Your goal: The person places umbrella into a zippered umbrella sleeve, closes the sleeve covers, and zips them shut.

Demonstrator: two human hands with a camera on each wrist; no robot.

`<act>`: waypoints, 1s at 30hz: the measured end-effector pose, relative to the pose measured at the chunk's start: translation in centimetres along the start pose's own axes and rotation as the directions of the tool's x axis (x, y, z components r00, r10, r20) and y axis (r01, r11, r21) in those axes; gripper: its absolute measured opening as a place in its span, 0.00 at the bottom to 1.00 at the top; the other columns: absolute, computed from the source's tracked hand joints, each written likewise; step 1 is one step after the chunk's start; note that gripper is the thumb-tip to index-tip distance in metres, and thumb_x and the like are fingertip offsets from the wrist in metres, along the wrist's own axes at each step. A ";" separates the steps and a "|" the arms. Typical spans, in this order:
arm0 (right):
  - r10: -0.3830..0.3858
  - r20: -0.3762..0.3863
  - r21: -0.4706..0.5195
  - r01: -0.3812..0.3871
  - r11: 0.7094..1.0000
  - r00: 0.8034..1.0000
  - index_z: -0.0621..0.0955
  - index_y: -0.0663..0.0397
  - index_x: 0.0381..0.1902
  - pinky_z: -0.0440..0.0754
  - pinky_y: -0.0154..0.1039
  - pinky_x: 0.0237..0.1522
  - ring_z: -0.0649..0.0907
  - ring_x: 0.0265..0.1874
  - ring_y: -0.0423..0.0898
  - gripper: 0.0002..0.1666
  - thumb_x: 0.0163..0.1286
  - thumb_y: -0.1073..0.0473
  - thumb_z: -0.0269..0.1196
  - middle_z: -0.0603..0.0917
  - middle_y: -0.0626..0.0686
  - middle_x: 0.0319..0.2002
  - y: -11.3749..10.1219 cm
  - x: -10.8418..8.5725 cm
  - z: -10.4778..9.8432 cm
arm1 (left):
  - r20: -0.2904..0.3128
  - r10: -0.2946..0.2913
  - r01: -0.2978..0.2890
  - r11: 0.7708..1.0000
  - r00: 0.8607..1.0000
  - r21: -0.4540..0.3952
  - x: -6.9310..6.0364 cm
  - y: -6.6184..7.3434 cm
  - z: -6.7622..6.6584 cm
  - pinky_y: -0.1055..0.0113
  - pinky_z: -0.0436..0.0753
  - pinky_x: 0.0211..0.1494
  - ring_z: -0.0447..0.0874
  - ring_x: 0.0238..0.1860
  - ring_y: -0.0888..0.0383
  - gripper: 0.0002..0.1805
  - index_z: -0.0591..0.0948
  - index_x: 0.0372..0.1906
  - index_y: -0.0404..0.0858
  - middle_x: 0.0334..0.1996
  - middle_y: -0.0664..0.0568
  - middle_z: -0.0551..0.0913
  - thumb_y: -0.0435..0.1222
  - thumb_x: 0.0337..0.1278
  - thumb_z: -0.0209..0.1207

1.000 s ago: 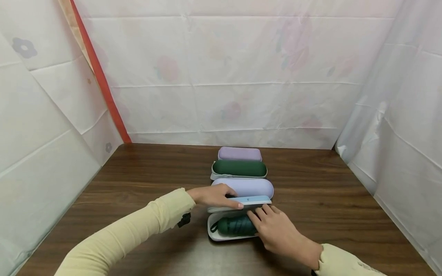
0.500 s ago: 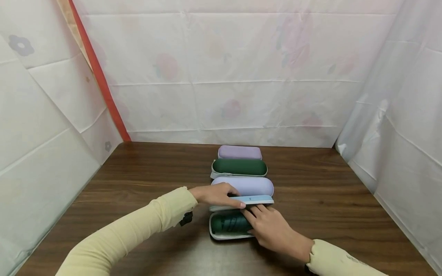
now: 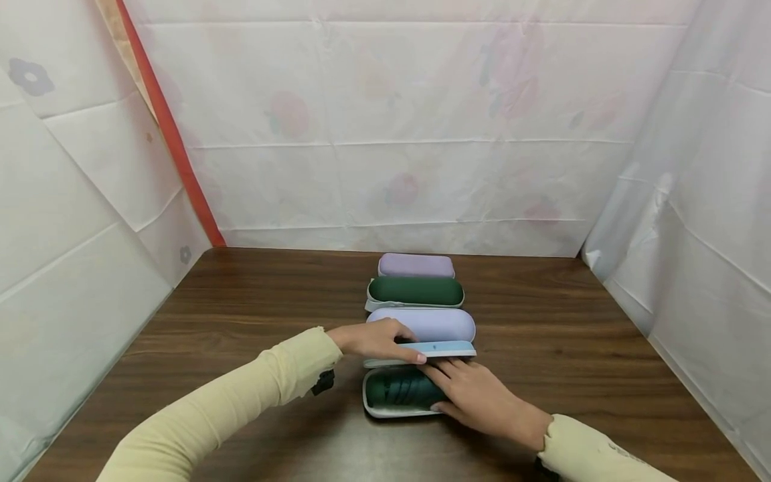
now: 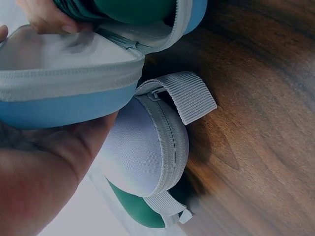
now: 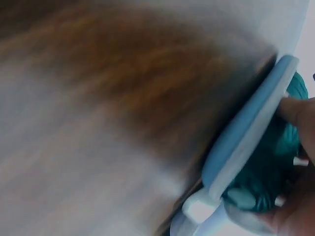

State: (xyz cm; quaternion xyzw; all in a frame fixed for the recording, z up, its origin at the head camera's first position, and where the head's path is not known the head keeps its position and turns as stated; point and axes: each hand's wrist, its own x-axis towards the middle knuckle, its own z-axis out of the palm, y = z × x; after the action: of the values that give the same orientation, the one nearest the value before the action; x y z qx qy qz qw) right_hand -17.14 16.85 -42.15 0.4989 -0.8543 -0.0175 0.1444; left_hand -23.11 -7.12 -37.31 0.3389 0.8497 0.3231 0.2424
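Note:
In the head view a light blue zip case (image 3: 448, 347) lies unzipped, its lid raised. My left hand (image 3: 379, 340) holds this lid, thumb on the near face and fingers behind; the left wrist view shows the palm (image 4: 44, 167) under its blue shell. A dark green folded umbrella (image 3: 397, 388) lies lengthwise in the case's lower half. Over the umbrella's right end, my right hand (image 3: 482, 400) grips it, thumb on the near side and fingers toward the lid. In the right wrist view the umbrella (image 5: 268, 167) bulges beside the case rim (image 5: 251, 132). Some fingertips are hidden by the lid.
Behind stand a lavender case (image 3: 446, 324), a dark green case (image 3: 415, 290) and a purple case (image 3: 415, 265), in a row going back. A grey strap (image 4: 189, 96) sticks out from the lavender case. White sheets (image 3: 385, 134) enclose the wooden table (image 3: 271, 294).
The umbrella has sunk lower into the case, and its wrist loop at the left end no longer shows. My right hand has shifted slightly left. My left hand keeps holding the lid.

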 end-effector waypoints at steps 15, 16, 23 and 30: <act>-0.046 -0.279 0.333 0.142 0.932 0.959 0.78 0.53 0.55 0.73 0.39 0.51 0.76 0.51 0.41 0.15 0.75 0.57 0.52 0.77 0.46 0.52 4.9 -1.1 -4.2 | -0.048 -0.014 0.015 1.000 0.999 0.027 -0.9 0.5 0.5 0.71 0.75 0.47 0.77 0.43 0.68 0.28 0.80 0.54 0.36 0.45 0.58 0.82 0.52 0.55 0.63; -0.015 -0.221 0.392 0.103 0.914 0.975 0.77 0.52 0.56 0.73 0.38 0.51 0.75 0.52 0.40 0.16 0.75 0.57 0.53 0.76 0.45 0.53 5.0 -1.1 -4.3 | -0.056 -0.012 0.014 0.999 0.998 0.039 -0.9 0.6 0.7 0.72 0.75 0.48 0.77 0.43 0.69 0.29 0.80 0.54 0.36 0.45 0.58 0.82 0.52 0.54 0.63; 0.056 0.071 0.590 -0.087 0.803 0.996 0.74 0.48 0.61 0.72 0.45 0.56 0.72 0.59 0.42 0.22 0.73 0.50 0.54 0.74 0.44 0.59 5.3 -1.2 -3.9 | -0.114 0.065 -0.049 0.990 0.991 0.131 -1.1 1.0 2.4 0.73 0.75 0.43 0.76 0.39 0.69 0.32 0.80 0.54 0.35 0.44 0.58 0.82 0.53 0.50 0.66; 0.007 0.097 0.625 -0.066 0.778 0.995 0.73 0.47 0.62 0.71 0.46 0.57 0.72 0.60 0.45 0.25 0.70 0.48 0.58 0.74 0.48 0.60 5.3 -1.1 -3.1 | -0.208 0.095 -0.036 0.962 0.973 0.271 -1.8 1.5 3.9 0.73 0.74 0.41 0.75 0.40 0.67 0.36 0.79 0.54 0.37 0.45 0.55 0.81 0.58 0.44 0.67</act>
State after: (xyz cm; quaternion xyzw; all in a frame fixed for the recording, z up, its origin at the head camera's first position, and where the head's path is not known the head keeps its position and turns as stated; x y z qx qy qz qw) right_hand -20.35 20.82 -38.52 0.5006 -0.8265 0.2482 -0.0678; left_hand -18.86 -6.16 -38.51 0.3585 0.8952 0.2495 0.0887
